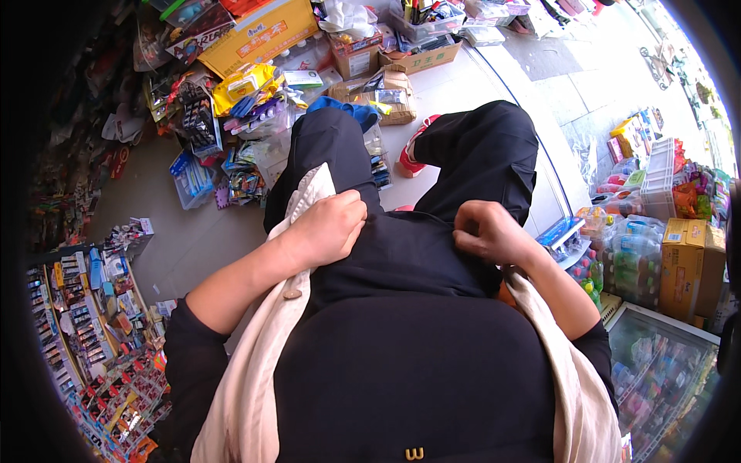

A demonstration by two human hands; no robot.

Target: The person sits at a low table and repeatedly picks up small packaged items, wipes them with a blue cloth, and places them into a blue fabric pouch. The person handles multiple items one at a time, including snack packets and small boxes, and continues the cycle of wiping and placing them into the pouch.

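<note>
My left hand rests curled on my left thigh in black trousers, beside the edge of an open cream overshirt. Its fingertips are hidden underneath, and no object shows in it. On the other thigh lies my right hand, fingers bent in towards the thumb, also with no object showing. The two hands are apart, with trouser cloth between them. I am seated with knees spread, and a red shoe shows on the tiled floor between my legs.
Past my left knee, an open cardboard box and a clear bin of small goods stand on the floor. A yellow carton sits behind. Packed bottles and a glass-topped case are right; display shelves are left.
</note>
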